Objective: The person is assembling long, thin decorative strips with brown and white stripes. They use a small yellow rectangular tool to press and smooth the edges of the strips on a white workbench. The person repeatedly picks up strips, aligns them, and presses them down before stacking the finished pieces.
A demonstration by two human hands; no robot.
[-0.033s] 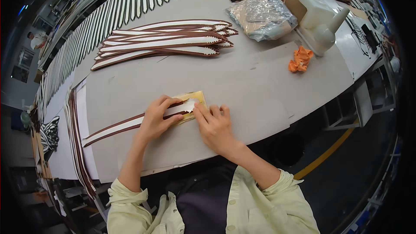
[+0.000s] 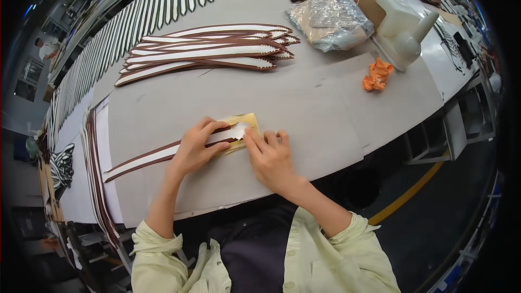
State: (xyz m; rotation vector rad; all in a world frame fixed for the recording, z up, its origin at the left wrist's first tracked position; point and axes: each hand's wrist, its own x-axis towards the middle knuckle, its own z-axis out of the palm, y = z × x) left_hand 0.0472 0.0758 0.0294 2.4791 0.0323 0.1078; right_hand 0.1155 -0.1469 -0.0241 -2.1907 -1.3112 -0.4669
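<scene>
Strip of brown-edged white material (image 2: 157,156) lies flat along the near part of the grey worktop (image 2: 304,103), its right end resting on a small yellow card (image 2: 251,123). Nothing shows as having shifted; both hands sit pressed on that end, so the work looks held in place for now. Beyond it, a big fan of like strips (image 2: 209,51) lies well apart, and a long row of more (image 2: 135,21) curves along the far side. A crinkled clear bag (image 2: 331,21) and a white jug (image 2: 399,24) stand at the far right, with an orange scrap (image 2: 376,75) near them. Left hand (image 2: 198,146) lies flat, fingers spread on the strip, gripping nothing. Right hand (image 2: 268,154) presses down beside the card, fingertips touching the strip's tip. Bare worktop opens to the right; the near edge runs just below the wrists.
</scene>
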